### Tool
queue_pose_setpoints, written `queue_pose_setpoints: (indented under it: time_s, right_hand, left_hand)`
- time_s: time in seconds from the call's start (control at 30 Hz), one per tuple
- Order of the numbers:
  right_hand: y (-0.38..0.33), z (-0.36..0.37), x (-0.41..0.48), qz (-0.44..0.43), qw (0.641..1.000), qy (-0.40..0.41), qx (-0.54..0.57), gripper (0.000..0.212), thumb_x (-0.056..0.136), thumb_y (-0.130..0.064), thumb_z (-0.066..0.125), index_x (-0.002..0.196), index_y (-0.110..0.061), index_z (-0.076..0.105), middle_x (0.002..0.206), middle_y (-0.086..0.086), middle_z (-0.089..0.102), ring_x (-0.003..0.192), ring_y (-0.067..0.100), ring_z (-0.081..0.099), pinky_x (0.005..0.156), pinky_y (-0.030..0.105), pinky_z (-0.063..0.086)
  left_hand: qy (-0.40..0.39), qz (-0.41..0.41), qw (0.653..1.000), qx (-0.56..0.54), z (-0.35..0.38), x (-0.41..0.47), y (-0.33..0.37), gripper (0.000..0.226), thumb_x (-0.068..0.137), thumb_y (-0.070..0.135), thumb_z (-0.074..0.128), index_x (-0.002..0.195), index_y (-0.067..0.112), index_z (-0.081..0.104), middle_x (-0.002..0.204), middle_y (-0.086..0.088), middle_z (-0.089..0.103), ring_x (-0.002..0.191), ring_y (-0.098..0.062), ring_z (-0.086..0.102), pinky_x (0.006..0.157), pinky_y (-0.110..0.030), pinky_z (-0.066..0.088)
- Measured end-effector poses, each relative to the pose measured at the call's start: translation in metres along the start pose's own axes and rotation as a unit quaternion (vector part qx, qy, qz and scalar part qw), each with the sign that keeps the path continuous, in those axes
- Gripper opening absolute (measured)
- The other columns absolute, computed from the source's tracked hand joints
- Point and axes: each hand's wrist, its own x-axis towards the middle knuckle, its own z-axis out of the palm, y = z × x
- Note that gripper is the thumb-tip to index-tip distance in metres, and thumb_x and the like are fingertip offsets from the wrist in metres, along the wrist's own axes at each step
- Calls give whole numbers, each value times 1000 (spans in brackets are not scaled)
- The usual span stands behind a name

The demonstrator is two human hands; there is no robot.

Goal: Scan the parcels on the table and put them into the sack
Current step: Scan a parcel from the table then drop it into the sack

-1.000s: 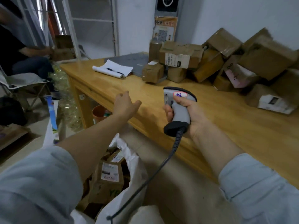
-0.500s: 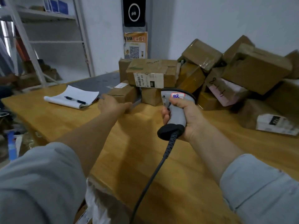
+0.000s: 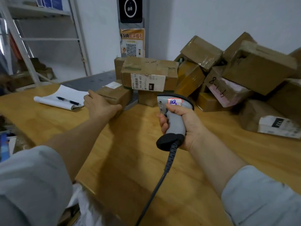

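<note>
The small parcel [image 3: 114, 95], a brown carton with a white label on its top, sits on the wooden table [image 3: 130, 160] under the left hand [image 3: 101, 106]. That hand holds the carton's near left end, with the thumb lying along the front face and the fingers reaching over the far side. Just to the right of it, and apart from the carton, the right hand [image 3: 187, 126] is wrapped firmly round the grey handle of the scanner [image 3: 175, 118]. The scanner's head points away toward the boxes and carries a red-edged sticker with handwritten digits. A dark cable [image 3: 162, 175] drops from the scanner's black base toward the near edge of the table. Directly beyond the held carton, a larger box with a white barcode label [image 3: 149, 71] rests on top of other cartons. Beyond the right hand and further to its right lies a tumbled heap of parcels [image 3: 254, 67], among them a pink-wrapped one [image 3: 228, 90] with marker writing. A flat parcel with a white label [image 3: 267, 121] lies well out to the right. Left of the left hand is a notepad [image 3: 53, 97] with a pen [image 3: 68, 101] on it. Below the left forearm, past the table's near edge, a fold of the white sack [image 3: 84, 207] shows.
</note>
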Motion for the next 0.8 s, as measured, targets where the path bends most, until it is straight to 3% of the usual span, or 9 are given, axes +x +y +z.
queue_pose_setpoints:
  time_s: [0.1, 0.3, 0.4, 0.5, 0.57, 0.63, 0.7, 0.8]
  right_hand:
    - [12, 4, -23, 1, 1000, 3, 4, 30, 88, -21, 62, 110, -1, 55, 59, 8, 59, 38, 14, 57, 36, 18, 45]
    - [46, 2, -84, -10, 999, 27, -18, 17, 86, -17, 62, 87, -1, 57, 65, 8, 62, 42, 14, 59, 37, 18, 46]
    - [63, -6, -109, -15, 999, 46, -15, 17, 89, -18, 60, 86, -1, 56, 62, 10, 65, 42, 15, 61, 37, 18, 46]
    - [74, -12, -127, -15, 998, 59, -27, 17, 90, -19, 60, 89, -2, 56, 65, 13, 69, 43, 15, 63, 38, 18, 47]
    - [81, -14, -140, -17, 997, 71, -37, 17, 90, -19, 60, 89, -3, 56, 67, 14, 70, 43, 15, 63, 38, 18, 47]
    - [86, -16, -152, -23, 995, 77, -52, 16, 90, -19, 61, 90, -3, 56, 67, 14, 70, 44, 15, 63, 39, 19, 47]
    - [89, -17, -162, -27, 995, 81, -59, 15, 90, -19, 61, 90, -4, 56, 67, 14, 70, 44, 15, 63, 39, 18, 47]
    - [93, -17, -172, -29, 994, 82, -64, 15, 90, -19, 62, 89, -5, 56, 67, 13, 70, 43, 14, 62, 39, 18, 48]
  left_hand:
    - [1, 77, 996, 47, -28, -32, -4, 124, 63, 32, 86, 151, 3, 3, 150, -18, 16, 141, -34, 13, 115, -43, 21]
    - [-15, 221, 968, 115, -84, -109, -24, 109, 57, 20, 88, 143, 4, 24, 142, -19, 26, 134, -33, 22, 110, -39, 26]
    - [-19, 318, 937, 141, -104, -143, -37, 98, 55, 17, 86, 137, 4, 34, 135, -24, 33, 127, -40, 30, 105, -48, 32]
    - [-47, 395, 900, 179, -118, -167, -49, 102, 52, 17, 87, 134, 16, 27, 139, -29, 30, 131, -50, 27, 105, -63, 28]
    - [-93, 423, 881, 192, -128, -182, -57, 103, 57, 20, 87, 133, 26, 18, 148, -29, 16, 139, -51, 12, 109, -61, 22]
    - [-150, 418, 875, 193, -139, -197, -60, 102, 65, 34, 83, 139, 27, 13, 154, -19, -5, 143, -43, -2, 114, -53, 18]
    - [-176, 356, 906, 146, -147, -211, -53, 100, 68, 46, 79, 144, 25, 17, 155, -10, -15, 144, -36, -7, 115, -47, 18]
    - [-175, 202, 960, 82, -146, -217, -35, 116, 64, 60, 77, 150, 22, 9, 158, -11, -4, 146, -32, 1, 115, -47, 22]
